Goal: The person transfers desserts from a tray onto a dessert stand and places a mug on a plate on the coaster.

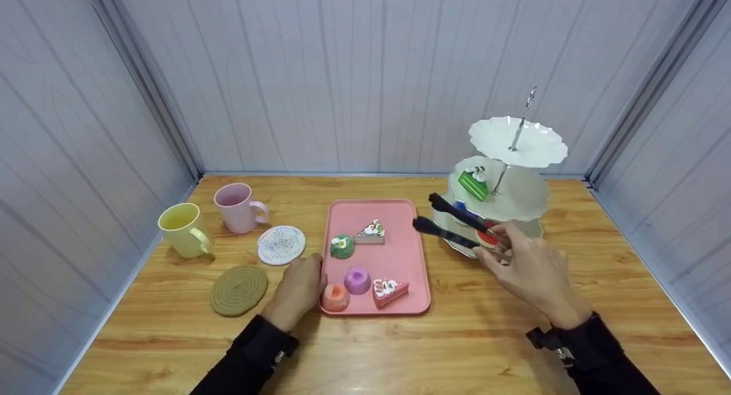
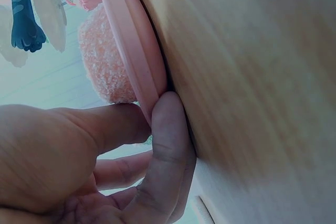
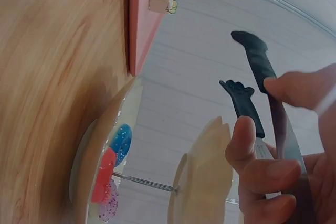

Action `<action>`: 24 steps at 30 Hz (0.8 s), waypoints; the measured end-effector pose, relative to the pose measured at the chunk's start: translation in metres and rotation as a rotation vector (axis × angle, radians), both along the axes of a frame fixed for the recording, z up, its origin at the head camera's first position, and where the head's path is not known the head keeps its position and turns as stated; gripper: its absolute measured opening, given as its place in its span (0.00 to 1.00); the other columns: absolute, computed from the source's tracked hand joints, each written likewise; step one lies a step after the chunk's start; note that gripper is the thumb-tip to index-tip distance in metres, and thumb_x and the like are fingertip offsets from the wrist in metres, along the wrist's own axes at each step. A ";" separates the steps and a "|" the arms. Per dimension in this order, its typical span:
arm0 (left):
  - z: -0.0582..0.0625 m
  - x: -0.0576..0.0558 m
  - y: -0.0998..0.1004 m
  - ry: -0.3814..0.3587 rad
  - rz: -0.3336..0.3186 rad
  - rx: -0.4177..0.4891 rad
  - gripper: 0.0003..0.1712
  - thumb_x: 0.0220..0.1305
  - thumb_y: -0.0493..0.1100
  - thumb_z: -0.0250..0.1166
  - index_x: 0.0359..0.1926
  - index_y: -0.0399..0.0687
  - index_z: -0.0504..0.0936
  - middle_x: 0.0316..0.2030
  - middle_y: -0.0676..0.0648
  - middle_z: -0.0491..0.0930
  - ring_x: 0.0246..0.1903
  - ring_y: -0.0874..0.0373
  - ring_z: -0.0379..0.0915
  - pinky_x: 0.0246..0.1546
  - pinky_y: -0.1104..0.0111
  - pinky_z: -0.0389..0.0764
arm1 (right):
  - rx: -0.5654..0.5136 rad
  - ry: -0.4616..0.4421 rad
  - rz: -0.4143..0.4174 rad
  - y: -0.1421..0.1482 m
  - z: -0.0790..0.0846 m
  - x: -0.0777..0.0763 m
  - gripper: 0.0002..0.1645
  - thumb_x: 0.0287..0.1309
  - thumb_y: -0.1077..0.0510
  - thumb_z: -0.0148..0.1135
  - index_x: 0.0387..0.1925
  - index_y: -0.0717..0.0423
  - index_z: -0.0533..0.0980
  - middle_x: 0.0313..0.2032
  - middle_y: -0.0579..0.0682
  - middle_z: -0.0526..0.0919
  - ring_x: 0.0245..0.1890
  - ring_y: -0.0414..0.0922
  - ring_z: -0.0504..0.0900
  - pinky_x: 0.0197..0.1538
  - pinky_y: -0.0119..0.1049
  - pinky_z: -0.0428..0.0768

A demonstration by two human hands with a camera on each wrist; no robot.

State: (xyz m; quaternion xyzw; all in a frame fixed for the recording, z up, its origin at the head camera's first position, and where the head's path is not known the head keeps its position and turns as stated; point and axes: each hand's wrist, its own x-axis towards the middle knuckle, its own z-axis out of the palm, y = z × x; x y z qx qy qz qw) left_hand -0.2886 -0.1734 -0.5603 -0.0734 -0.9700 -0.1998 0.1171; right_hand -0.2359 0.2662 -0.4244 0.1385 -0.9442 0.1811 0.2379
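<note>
My left hand [image 1: 300, 286] pinches the left rim of a pink tray [image 1: 402, 252], thumb on top and fingers beneath in the left wrist view. On the tray sit an orange round cake [image 1: 336, 297], a purple one [image 1: 357, 281], a green domed one [image 1: 342, 248], a pink cake slice [image 1: 389, 292] and a brownish slice [image 1: 370, 239]. Between tray and tiered stand, my right hand [image 1: 531, 272] holds black-tipped tongs [image 1: 445, 233], tips spread with nothing between them. White and three-tiered, the stand [image 1: 525, 195] carries a green cake slice [image 1: 474, 185] on its middle plate.
Blue and red sweets [image 3: 105, 169] lie on the stand's bottom plate, partly hidden by the tongs from above. At left stand a yellow mug [image 1: 185, 235] and a pink mug [image 1: 235, 212]. Near them lie a speckled white coaster [image 1: 281, 245] and a woven brown coaster [image 1: 239, 290].
</note>
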 end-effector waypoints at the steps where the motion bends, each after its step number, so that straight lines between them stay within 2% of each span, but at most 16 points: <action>1: 0.004 0.003 0.001 0.000 -0.001 -0.001 0.03 0.64 0.39 0.67 0.36 0.44 0.83 0.30 0.40 0.87 0.34 0.42 0.87 0.33 0.49 0.86 | 0.011 -0.015 0.004 0.000 -0.001 -0.001 0.32 0.62 0.29 0.71 0.54 0.46 0.81 0.29 0.42 0.87 0.24 0.42 0.81 0.23 0.39 0.69; 7: 0.064 0.039 0.018 0.004 -0.022 0.040 0.02 0.63 0.33 0.67 0.34 0.37 0.82 0.30 0.34 0.86 0.34 0.36 0.87 0.33 0.46 0.86 | 0.082 -0.056 0.050 -0.001 -0.007 -0.003 0.38 0.58 0.21 0.67 0.59 0.38 0.80 0.25 0.33 0.81 0.22 0.36 0.74 0.24 0.38 0.69; 9: 0.076 0.047 0.021 -0.008 -0.020 0.041 0.02 0.63 0.32 0.67 0.34 0.35 0.82 0.31 0.33 0.86 0.35 0.35 0.87 0.34 0.45 0.86 | 0.106 -0.063 0.064 -0.001 -0.009 -0.004 0.38 0.57 0.19 0.65 0.59 0.36 0.81 0.25 0.33 0.80 0.23 0.36 0.74 0.24 0.38 0.68; 12: 0.077 0.048 0.022 -0.020 -0.015 0.027 0.02 0.63 0.31 0.67 0.35 0.35 0.82 0.31 0.32 0.86 0.35 0.35 0.87 0.35 0.46 0.86 | 0.133 -0.081 0.082 0.000 -0.012 -0.006 0.38 0.56 0.17 0.64 0.57 0.34 0.82 0.22 0.34 0.77 0.22 0.38 0.73 0.23 0.38 0.67; 14: 0.071 0.043 0.020 -0.012 -0.021 0.028 0.03 0.63 0.32 0.67 0.35 0.35 0.82 0.30 0.32 0.86 0.35 0.35 0.87 0.34 0.45 0.86 | 0.147 -0.104 0.097 0.000 -0.013 -0.006 0.38 0.55 0.16 0.64 0.57 0.33 0.83 0.20 0.35 0.75 0.21 0.38 0.72 0.23 0.37 0.66; 19: 0.034 0.020 0.009 0.029 -0.009 -0.006 0.03 0.62 0.37 0.67 0.34 0.42 0.82 0.29 0.38 0.86 0.32 0.40 0.87 0.31 0.46 0.85 | 0.168 -0.124 0.143 0.001 -0.016 -0.007 0.36 0.53 0.17 0.67 0.54 0.31 0.83 0.20 0.31 0.75 0.21 0.34 0.72 0.24 0.35 0.68; 21: 0.034 0.021 0.009 0.024 -0.008 0.000 0.02 0.62 0.37 0.67 0.34 0.42 0.82 0.29 0.38 0.86 0.32 0.40 0.87 0.31 0.46 0.85 | 0.174 -0.122 0.163 0.001 -0.017 -0.008 0.35 0.52 0.17 0.68 0.53 0.30 0.83 0.21 0.28 0.75 0.22 0.32 0.72 0.26 0.35 0.69; 24: 0.057 0.035 0.015 -0.007 -0.019 0.031 0.03 0.63 0.34 0.67 0.34 0.38 0.81 0.30 0.35 0.86 0.35 0.36 0.87 0.34 0.45 0.86 | 0.184 -0.113 0.190 0.001 -0.020 -0.008 0.34 0.52 0.17 0.69 0.52 0.29 0.84 0.23 0.26 0.76 0.23 0.30 0.72 0.27 0.34 0.69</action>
